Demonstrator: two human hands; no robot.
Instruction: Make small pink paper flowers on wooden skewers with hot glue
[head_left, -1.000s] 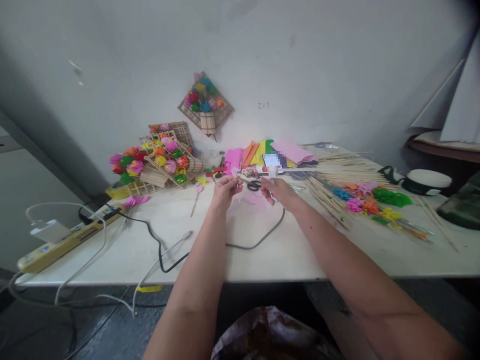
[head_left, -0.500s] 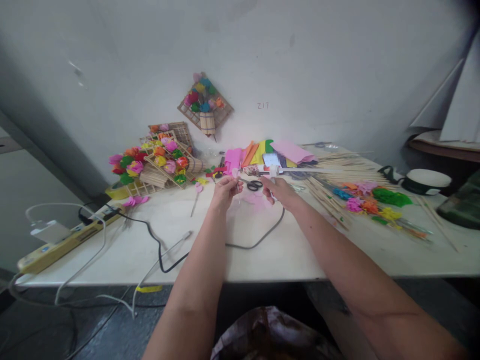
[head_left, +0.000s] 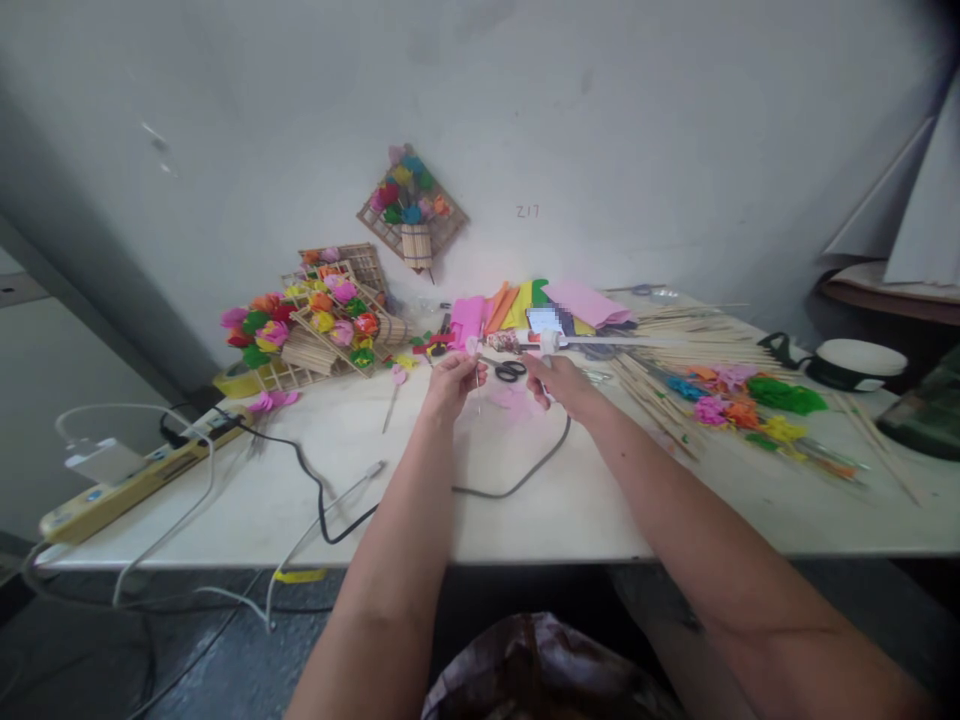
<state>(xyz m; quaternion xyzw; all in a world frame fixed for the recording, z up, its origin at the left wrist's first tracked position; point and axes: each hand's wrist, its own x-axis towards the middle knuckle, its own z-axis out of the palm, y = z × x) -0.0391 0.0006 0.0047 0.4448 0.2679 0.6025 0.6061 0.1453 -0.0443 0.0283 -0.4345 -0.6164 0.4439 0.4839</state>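
Left hand (head_left: 448, 386) fingers pinch a thin stick (head_left: 478, 388) — right hand (head_left: 561, 386) fingers grip a white tool (head_left: 547, 342), near the surface's (head_left: 615, 500) far edge.

Black-handled steel scissors (head_left: 510, 371) lie on the white table (head_left: 525, 510) between my left hand (head_left: 450, 385), which has a thin wooden stick (head_left: 478, 385) in it, and my right hand (head_left: 559, 385). Behind them sit stacked coloured paper sheets (head_left: 525, 305), with loose bamboo sticks (head_left: 675, 350) to their right. Wooden lattice racks of paper flowers (head_left: 322, 320) are to the left, perhaps against the wall.

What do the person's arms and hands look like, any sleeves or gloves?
Both forearms are bare, with no sleeve in view. The left hand and right hand wear no gloves. No watch, bracelet or ring shows at this size.
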